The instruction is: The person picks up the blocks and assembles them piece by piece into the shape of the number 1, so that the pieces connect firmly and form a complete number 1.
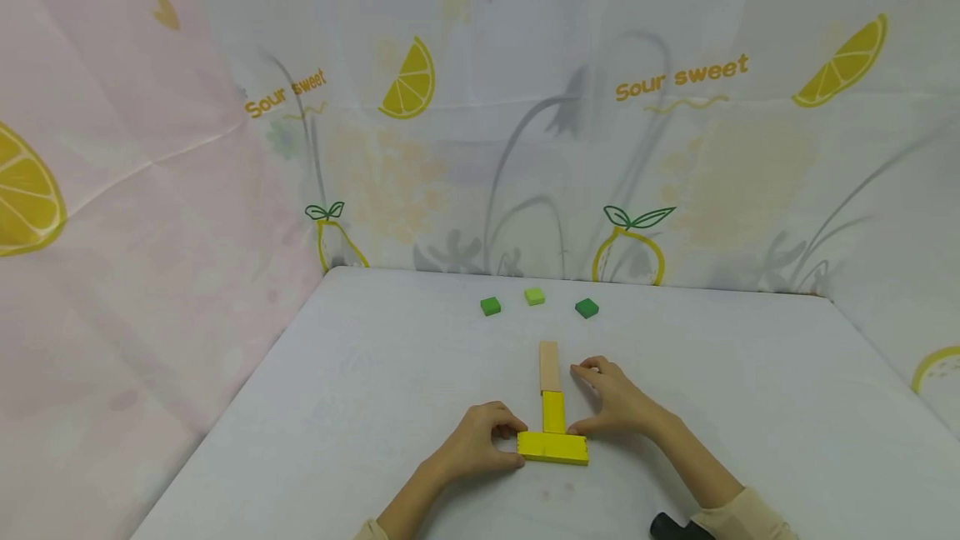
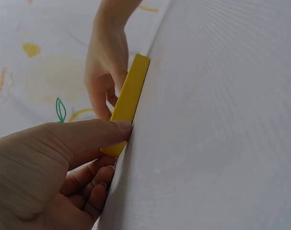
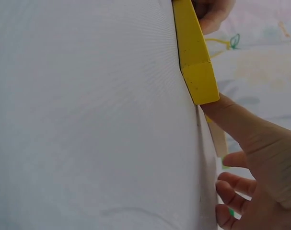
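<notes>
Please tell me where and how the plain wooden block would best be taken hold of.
I'd pinch the plain wooden block across its two long sides, around the middle, coming from the right, where the right hand is nearest. Both long sides look unobstructed, whereas its near end adjoins the smaller yellow block, leaving little room for fingers there.

My left hand (image 2: 47, 165): cut off by its wrist view's left and bottom edges.
My right hand (image 3: 270, 165): cropped at right and bottom in its own view; thumb tip hidden.
Yellow crossbar (image 3: 191, 38): top edge cuts it there.
Upright yellow block (image 1: 553, 412): mostly hidden there too.
Black object (image 1: 677, 528): cropped below in the head view; I can't identify it.
</notes>
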The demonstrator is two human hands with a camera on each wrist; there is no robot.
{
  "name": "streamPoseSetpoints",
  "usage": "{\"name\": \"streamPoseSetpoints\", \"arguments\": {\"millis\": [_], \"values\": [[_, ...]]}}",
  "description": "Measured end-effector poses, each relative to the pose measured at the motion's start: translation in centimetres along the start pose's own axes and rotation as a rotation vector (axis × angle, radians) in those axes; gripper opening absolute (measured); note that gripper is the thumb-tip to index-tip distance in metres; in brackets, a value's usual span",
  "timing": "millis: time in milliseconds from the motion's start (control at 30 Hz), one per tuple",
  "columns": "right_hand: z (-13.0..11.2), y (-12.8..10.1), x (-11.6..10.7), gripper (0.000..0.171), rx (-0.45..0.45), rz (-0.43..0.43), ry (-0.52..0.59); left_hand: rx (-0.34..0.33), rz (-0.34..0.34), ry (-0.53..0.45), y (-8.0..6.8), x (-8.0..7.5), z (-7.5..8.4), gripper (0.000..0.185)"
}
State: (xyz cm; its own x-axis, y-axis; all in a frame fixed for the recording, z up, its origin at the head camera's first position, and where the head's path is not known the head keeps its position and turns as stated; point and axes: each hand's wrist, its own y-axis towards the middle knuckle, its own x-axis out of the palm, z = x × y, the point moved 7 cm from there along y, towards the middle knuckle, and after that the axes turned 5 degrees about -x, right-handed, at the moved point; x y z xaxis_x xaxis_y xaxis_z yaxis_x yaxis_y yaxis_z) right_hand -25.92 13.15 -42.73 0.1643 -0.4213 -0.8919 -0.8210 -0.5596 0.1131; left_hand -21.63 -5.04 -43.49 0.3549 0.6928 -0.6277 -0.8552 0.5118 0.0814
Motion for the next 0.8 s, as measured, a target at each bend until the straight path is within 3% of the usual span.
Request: {"name": "streamPoseSetpoints", "arguments": {"millis": [167,367,567,800], "values": [[0.2,0.0,-0.1,0.091,0.030,-0.025,0.029,-0.009,-0.012,0.005,0.0,0.0,0.0,0.031],[1.8,0.9,-1.4,0.079,0.044,-0.057,0.190,-0.025,-0.057,0.002,0.4,-0.6,-0.2,0.039],[3.8,1.7,-2.4,0.064,0.033,-0.007,0.254,-0.038,-0.054,-0.031,0.6,-1.4,-0.3,0.037],[5.0,2.6,-2.7,0.048,0.025,0.076,0.254,-0.051,-0.061,-0.042,0.3,-1.3,-0.2,0.037]]}}
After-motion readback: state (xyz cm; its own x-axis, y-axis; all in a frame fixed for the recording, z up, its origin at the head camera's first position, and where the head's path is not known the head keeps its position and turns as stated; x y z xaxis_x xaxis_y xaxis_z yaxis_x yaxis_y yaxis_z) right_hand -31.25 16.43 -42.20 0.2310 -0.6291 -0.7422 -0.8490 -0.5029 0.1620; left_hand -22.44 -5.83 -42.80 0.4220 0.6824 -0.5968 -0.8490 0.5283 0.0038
